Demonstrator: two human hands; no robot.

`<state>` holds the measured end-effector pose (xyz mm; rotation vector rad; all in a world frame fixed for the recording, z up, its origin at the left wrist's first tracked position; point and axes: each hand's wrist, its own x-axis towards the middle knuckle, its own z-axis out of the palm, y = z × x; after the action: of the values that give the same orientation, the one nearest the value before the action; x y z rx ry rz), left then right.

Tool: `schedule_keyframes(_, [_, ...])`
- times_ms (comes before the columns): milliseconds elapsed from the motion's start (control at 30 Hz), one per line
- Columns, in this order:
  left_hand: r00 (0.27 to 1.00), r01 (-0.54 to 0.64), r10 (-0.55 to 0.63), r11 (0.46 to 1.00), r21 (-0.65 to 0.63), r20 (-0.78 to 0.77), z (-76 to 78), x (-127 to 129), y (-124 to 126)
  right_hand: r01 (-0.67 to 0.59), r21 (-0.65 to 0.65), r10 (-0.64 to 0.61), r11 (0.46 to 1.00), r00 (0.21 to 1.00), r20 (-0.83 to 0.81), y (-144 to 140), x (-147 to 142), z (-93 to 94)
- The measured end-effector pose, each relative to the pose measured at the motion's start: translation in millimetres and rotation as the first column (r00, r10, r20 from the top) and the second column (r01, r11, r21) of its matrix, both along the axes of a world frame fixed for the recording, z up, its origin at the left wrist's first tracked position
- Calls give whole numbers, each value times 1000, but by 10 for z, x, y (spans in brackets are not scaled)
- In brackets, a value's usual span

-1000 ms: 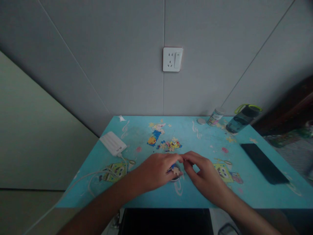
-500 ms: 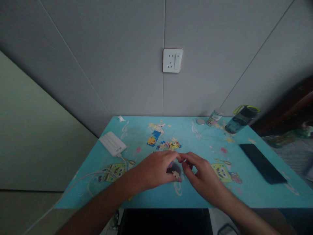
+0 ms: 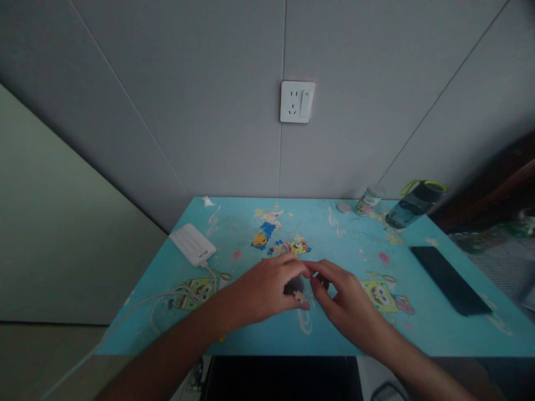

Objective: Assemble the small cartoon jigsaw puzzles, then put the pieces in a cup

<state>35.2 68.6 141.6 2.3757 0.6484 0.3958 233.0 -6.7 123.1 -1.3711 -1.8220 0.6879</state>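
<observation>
Now the left hand (image 3: 265, 289) and the right hand (image 3: 346, 301) meet fingertip to fingertip over the middle of the blue cartoon-print table (image 3: 343, 334), much as half a second ago. The left hand is curled loosely, thumb and forefinger pinched on a small pale puzzle piece (image 3: 299, 296) held low, just above the tabletop; this piece sat a touch further right and lower a second ago. The right hand is half closed, fingers bent toward the left hand's tips; whether it grips anything cannot be told. A dark patch of shadow or piece lies between the two hands; too dim to identify.

Just beyond the hands, the cluster of joined puzzle pieces (image 3: 292, 247) lies unmoved, with a second assembled patch (image 3: 267, 227) further back. White power bank (image 3: 193, 244) at left with its cable (image 3: 137, 303) running off the near edge. Black phone (image 3: 449, 280) at right, unchanged. Small can (image 3: 368, 200) and dark water bottle (image 3: 413, 205) stand by the wall, below the wall socket (image 3: 297, 101).
</observation>
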Motion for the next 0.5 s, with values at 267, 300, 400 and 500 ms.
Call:
schedule_keyframes(267, [999, -23, 27, 997, 78, -46, -23, 14, 4, -10, 5, 10, 1000, 1000, -12, 25, -17, -1])
schedule_keyframes(300, [997, -29, 36, 994, 105, -63, -27, 15, -1, -11, 7, 11, 1000, 1000, -12, 30, -18, 1])
schedule_keyframes(400, [989, -40, 67, 979, 199, -129, -30, 20, -24, 0, 9, 0, 1000, 1000, -6, 41, -12, -5])
schedule_keyframes(500, [973, -32, 99, 952, 306, -207, -16, 41, -60, 7, 6, -7, 1000, 1000, 6, 51, 4, -27])
